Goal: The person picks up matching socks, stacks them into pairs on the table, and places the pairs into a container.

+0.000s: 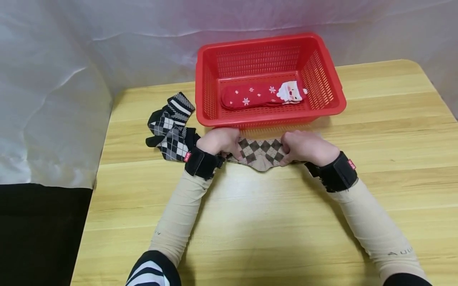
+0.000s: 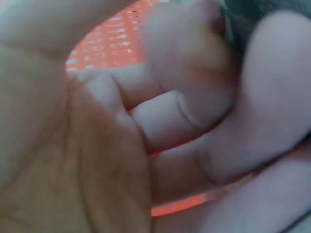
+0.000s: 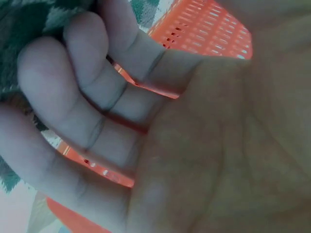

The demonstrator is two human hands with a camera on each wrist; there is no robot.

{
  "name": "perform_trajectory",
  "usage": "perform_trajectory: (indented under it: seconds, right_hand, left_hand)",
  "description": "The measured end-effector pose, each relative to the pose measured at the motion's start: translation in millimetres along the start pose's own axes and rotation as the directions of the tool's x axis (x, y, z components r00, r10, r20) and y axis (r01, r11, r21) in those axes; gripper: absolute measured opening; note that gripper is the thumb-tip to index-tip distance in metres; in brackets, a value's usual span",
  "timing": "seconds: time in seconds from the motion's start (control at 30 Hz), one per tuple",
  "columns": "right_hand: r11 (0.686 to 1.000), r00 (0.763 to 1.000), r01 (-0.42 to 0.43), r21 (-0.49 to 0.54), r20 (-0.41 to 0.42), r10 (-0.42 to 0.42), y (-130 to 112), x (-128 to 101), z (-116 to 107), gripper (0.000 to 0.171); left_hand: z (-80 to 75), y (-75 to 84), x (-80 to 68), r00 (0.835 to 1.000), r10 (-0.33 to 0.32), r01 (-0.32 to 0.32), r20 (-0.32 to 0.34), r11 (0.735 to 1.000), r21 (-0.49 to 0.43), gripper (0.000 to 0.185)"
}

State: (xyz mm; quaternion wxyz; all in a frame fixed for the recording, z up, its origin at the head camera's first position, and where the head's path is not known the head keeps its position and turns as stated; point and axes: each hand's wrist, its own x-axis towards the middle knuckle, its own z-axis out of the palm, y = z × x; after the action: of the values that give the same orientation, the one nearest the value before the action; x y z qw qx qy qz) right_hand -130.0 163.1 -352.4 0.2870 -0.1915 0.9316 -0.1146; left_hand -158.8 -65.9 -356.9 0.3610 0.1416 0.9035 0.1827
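Observation:
A beige and brown argyle sock (image 1: 261,153) lies on the wooden table (image 1: 272,222) just in front of the red basket (image 1: 323,107). My left hand (image 1: 219,142) grips its left end and my right hand (image 1: 305,147) grips its right end, fingers curled. The left wrist view shows curled fingers (image 2: 194,116) close up with the red basket (image 2: 107,43) behind. In the right wrist view curled fingers (image 3: 82,97) hold patterned cloth (image 3: 29,29) before the basket (image 3: 209,34). A red Santa sock (image 1: 261,95) lies inside the basket.
Black, white and grey argyle and striped socks (image 1: 171,128) lie in a heap left of my left hand. White sheeting (image 1: 53,99) hangs behind and to the left of the table. The table's left edge drops to a dark floor (image 1: 35,238).

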Motion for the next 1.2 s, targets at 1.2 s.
perform_trajectory:
  seconds: [1.2]
  right_hand:
    - [1.0, 1.0, 0.016, 0.02, -0.017, -0.015, 8, 13, 2, 0.037]
  left_hand:
    - [5.3, 5.0, 9.4, 0.998, 0.061, -0.06, -0.007, 0.993, 0.102, 0.027]
